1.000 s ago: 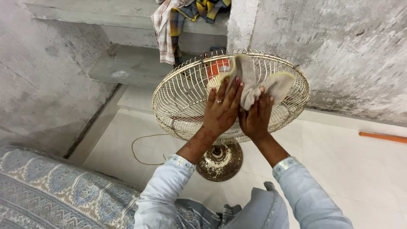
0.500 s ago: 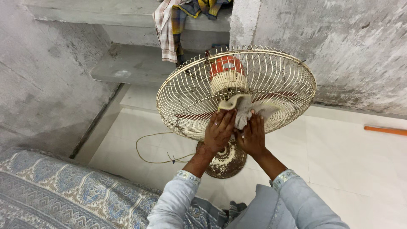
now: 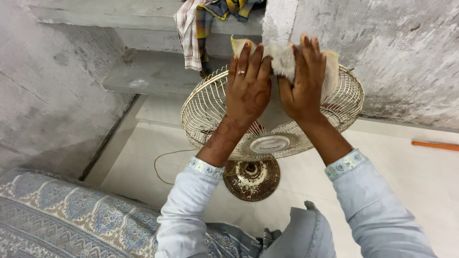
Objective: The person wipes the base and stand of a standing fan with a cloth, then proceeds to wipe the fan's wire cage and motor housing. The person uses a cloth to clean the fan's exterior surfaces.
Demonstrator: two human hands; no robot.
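Note:
A cream wire fan guard (image 3: 210, 114) on a pedestal fan tilts up toward me, above its rusty round base (image 3: 252, 178). Both hands press a pale beige cloth (image 3: 283, 59) against the far top part of the guard. My left hand (image 3: 247, 86), with a ring, lies flat on the cloth's left side. My right hand (image 3: 302, 81) lies flat on its right side, fingers spread. The fan's centre cap (image 3: 270, 144) shows below my wrists. The motor is hidden behind my hands.
Grey concrete steps (image 3: 148, 71) rise at the back left, with checked clothes (image 3: 191, 28) draped over one. A rough concrete wall (image 3: 401, 57) stands to the right. A cord (image 3: 165, 162) lies on white floor tiles. An orange stick (image 3: 435, 145) and a patterned blue bedcover (image 3: 62, 220) lie nearby.
Both hands slid the cloth from the guard's near lower part up to its far top edge. The orange motor housing, seen half a second ago, is now covered.

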